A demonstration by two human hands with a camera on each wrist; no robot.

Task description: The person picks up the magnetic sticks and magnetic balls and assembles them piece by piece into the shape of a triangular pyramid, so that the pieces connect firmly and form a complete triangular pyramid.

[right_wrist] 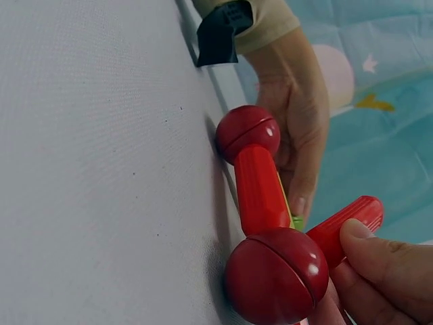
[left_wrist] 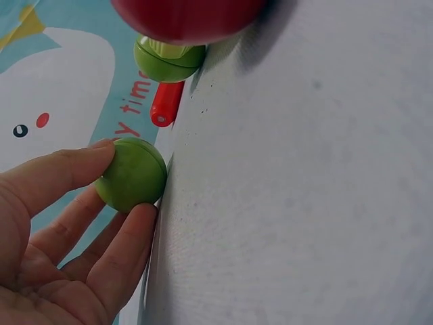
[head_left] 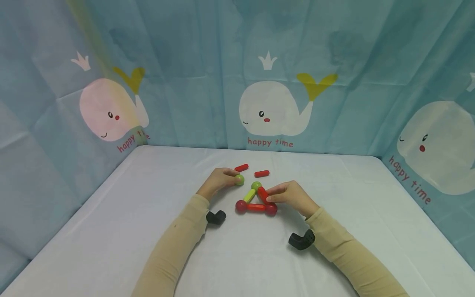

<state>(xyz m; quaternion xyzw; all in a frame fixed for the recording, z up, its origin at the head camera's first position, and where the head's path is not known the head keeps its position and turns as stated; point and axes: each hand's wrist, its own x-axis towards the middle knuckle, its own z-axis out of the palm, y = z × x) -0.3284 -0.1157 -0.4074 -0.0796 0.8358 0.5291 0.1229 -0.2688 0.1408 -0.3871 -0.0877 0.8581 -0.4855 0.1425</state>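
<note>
My left hand (head_left: pixel 219 181) pinches a green ball (left_wrist: pixel 135 176) between thumb and fingers, low over the tabletop. In front of me lies a frame of toy balls and rods: two red balls, one left (head_left: pixel 241 206) and one right (head_left: pixel 271 209), joined by a red rod (head_left: pixel 256 208). A yellow-green rod (head_left: pixel 249 195) runs from the left red ball to another green ball (head_left: pixel 256 186). With thumb and fingers my right hand (head_left: pixel 293 194) holds a second red rod (right_wrist: pixel 358 213), its near end at the right red ball. In the head view its far end overlaps the green ball.
Two loose red rods, one left (head_left: pixel 241 168) and one right (head_left: pixel 262 173), lie farther back on the white table (head_left: pixel 111 231). Black wrist devices, left (head_left: pixel 216 218) and right (head_left: pixel 302 240), jut out beside the sleeves. A blue whale-print curtain (head_left: pixel 193 111) stands behind the table.
</note>
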